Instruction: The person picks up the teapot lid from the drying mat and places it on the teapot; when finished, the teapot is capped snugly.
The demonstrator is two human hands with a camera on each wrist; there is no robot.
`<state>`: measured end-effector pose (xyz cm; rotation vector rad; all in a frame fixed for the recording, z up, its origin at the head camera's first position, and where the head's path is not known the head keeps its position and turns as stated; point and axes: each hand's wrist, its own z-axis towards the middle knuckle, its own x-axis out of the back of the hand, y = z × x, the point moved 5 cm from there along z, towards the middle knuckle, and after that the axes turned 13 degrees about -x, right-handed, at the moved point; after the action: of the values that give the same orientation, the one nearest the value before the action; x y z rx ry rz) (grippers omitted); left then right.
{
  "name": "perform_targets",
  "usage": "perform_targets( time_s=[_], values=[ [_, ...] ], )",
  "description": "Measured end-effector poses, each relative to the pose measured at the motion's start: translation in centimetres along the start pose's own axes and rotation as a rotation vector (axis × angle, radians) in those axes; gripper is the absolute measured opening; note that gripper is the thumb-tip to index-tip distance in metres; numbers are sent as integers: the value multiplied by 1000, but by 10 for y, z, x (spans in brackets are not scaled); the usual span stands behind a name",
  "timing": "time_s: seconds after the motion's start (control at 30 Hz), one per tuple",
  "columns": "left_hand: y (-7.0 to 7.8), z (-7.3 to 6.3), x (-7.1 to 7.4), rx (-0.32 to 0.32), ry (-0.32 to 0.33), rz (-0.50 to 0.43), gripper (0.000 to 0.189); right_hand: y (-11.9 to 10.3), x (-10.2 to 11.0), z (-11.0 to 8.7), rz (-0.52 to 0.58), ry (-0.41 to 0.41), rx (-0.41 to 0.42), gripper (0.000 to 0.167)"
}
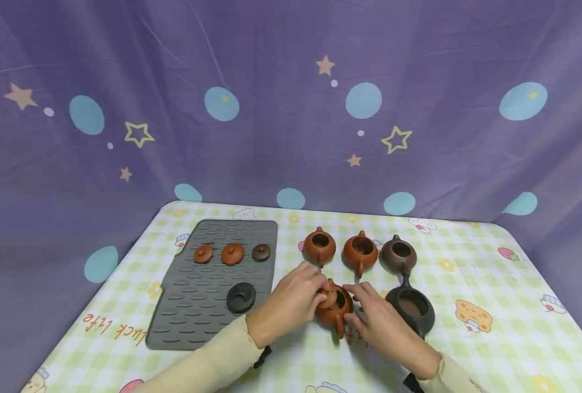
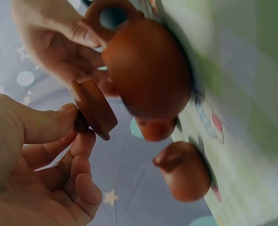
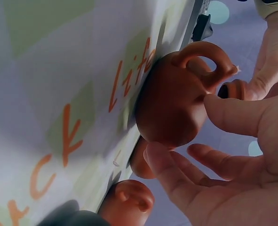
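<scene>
Near teapot is the landmark; all places are relative to it. Left hand is at its left, thumb and fingertips pinching a small orange lid by the knob, lid tilted at the left side of the opening, not seated. Right hand is on its right, thumb and fingers spread wide, tips against the wall by the handle; looks like light bracing, not a firm wrap. Main risk: lid hangs on the knob pinch alone, so a slip could drop it edge-first onto the rim and chip it, or send it into the pot. Coming in tilted, it could also jam. If the left pushes while the right only rests there, pot could skid or tip. Black teapot sits just right of it, close to the right forearm; a backward swing might knock it. Fit is unproven: similar orange lids lie on the gray mat to its left. Hard to make out: whether lid and rim touch, since hand and lid cover that side; whether the black teapot's handle touches the right wrist; which way up the black lid on the mat lies.
</scene>
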<state>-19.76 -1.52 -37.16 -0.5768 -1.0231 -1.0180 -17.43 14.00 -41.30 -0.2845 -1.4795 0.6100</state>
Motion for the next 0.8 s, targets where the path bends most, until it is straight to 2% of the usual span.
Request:
perform_targets(
  time_s=[0.13, 0.3, 0.8],
  values=[
    [4, 7, -10, -13, -30, 26, 8, 2, -1, 0, 5, -1, 8, 47],
    [6, 12, -16, -15, -37, 49, 8, 1, 0, 0, 15, -2, 23, 45],
    [5, 18, -25, -14, -92, 99, 10, 1, 1, 1, 21, -9, 30, 43]
  ],
)
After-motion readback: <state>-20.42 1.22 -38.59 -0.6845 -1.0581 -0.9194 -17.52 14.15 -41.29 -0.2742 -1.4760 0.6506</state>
